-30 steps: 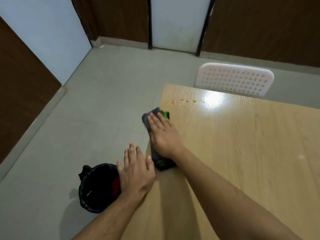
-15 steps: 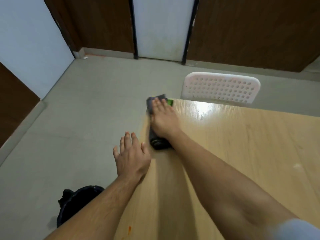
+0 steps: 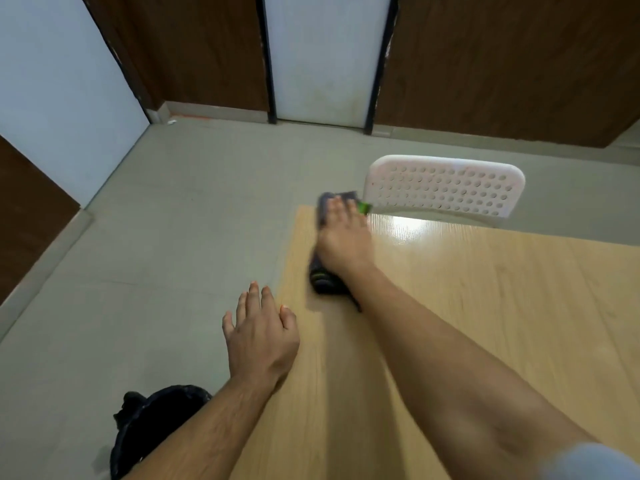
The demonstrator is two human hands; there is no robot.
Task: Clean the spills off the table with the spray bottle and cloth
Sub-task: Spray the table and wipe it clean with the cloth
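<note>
Head view: we are pressing our right hand flat onto the dark cloth and working it along the far left corner of the wooden surface, just in front of the white perforated chair back. The fingers of that hand are lying straight and spread over the cloth, pinning it rather than gripping it; a green edge is peeking out past the fingertips, and the fabric is bunching behind the wrist. Our left hand is hovering open over the surface's left edge, its fingers extended and holding nothing; whether the palm is touching the wood we cannot tell. A black bin is standing on the floor below that edge. No spray bottle is showing, and no spill marks are showing around the cloth.

We are judging this as the wiping stroke itself, with the cloth reaching the corner. To do it well, we are advising even downward pressure through the whole palm, so the cloth drags residue instead of skating over it, and a stop short of the rim so nothing gets pushed onto the floor. The bunched tail wants flattening for fuller contact, and the glossy patch near the chair wants checking for any remaining film.
</note>
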